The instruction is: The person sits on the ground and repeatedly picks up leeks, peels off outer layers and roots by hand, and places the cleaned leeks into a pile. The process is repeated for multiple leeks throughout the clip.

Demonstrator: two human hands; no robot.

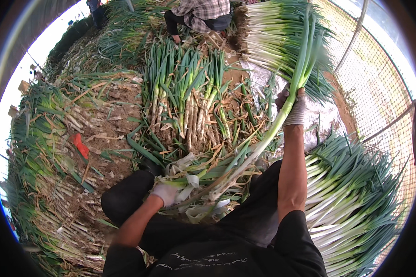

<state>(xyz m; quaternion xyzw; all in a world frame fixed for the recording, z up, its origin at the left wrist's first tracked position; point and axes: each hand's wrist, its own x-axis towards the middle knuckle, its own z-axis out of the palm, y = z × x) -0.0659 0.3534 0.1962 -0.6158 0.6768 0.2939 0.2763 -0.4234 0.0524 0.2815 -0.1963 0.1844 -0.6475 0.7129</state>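
Note:
My right hand [294, 107], in a knit glove, grips a long green onion [260, 152] around its green upper stalk. The onion slants down across my lap, leaves up at the far right and root end [213, 197] low between my legs. Its white shaft still has dirt near the root. Over my left knee, my gloved left hand [164, 194] is closed around peeled outer leaves [185, 181], with pale strips curling beside the fingers. The fingertips are partly hidden. Beneath both hands lies a heap of stripped leaves [225, 169].
Unpeeled green onions [194, 117] lie straight ahead; more with dirty roots [72, 221] pile at left, with a red scrap [79, 146]. Cleaned white-stalked onions lie at right [329, 194] and far right [270, 38], near a mesh wall [378, 86]. A person [204, 14] crouches ahead.

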